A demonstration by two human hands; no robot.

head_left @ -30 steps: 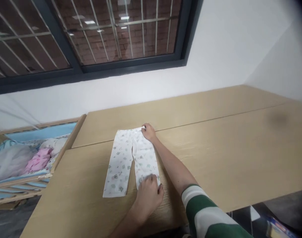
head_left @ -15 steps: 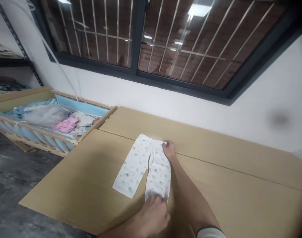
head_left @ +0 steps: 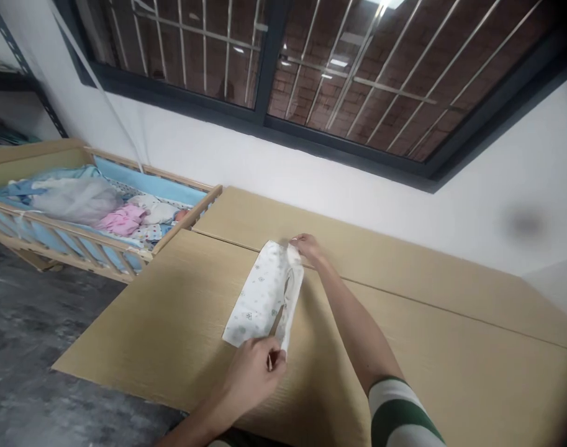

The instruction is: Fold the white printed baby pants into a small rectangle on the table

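White baby pants (head_left: 255,298) with a small faint print lie on the brown cardboard tabletop (head_left: 171,310), waistband away from me. Their right leg is lifted and partly turned over toward the left leg, showing its plain underside. My left hand (head_left: 259,366) pinches the hem of that leg at the near end. At the far end my right hand (head_left: 305,247) grips the waistband's right corner between thumb and fingers. The left leg lies flat on the cardboard.
A wooden crib (head_left: 171,239) with blue lining adjoins the table at the left, holding a pink cloth (head_left: 122,220) and other fabrics. Behind the table are a white wall (head_left: 358,214) and a barred window (head_left: 264,118). Grey floor (head_left: 54,360) shows at lower left.
The pants' right leg has gone from lying flat to being lifted and folded leftward. Both my hands moved left with it, still gripping the hem and waistband. The view shifted slightly.
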